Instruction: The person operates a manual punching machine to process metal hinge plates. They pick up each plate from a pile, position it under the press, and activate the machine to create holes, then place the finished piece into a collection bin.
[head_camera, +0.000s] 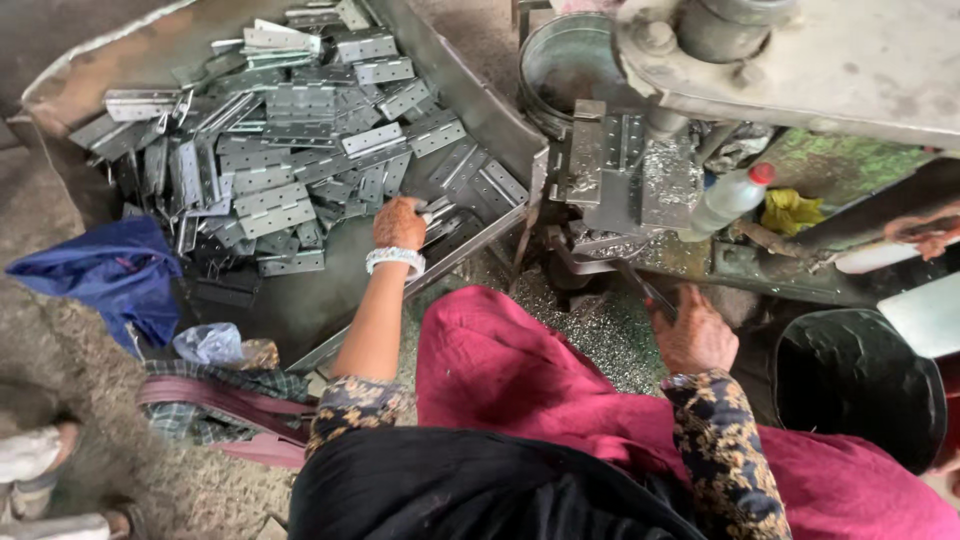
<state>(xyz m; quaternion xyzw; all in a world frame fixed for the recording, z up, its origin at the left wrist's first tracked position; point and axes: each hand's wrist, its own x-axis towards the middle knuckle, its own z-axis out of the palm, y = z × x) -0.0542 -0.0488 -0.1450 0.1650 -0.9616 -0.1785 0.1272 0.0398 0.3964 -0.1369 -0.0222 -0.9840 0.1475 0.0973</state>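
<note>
My left hand (398, 222), with a white bangle at the wrist, reaches into a metal tray (480, 95) heaped with several flat grey hinge plates (290, 150). Its fingers close on one hinge plate (437, 210) at the tray's near right edge. My right hand (694, 335) is down by my red-clad knee and grips a thin dark lever (640, 285) that runs up toward the machine bed (620, 170). A drilled plate sits on that bed among metal shavings.
A plastic bottle with a red cap (728, 197) lies by the machine. A round metal tub (560, 65) stands behind it, a black bucket (855, 380) at right. A blue cloth (110, 270) and plastic bag lie at left. Shavings cover the floor.
</note>
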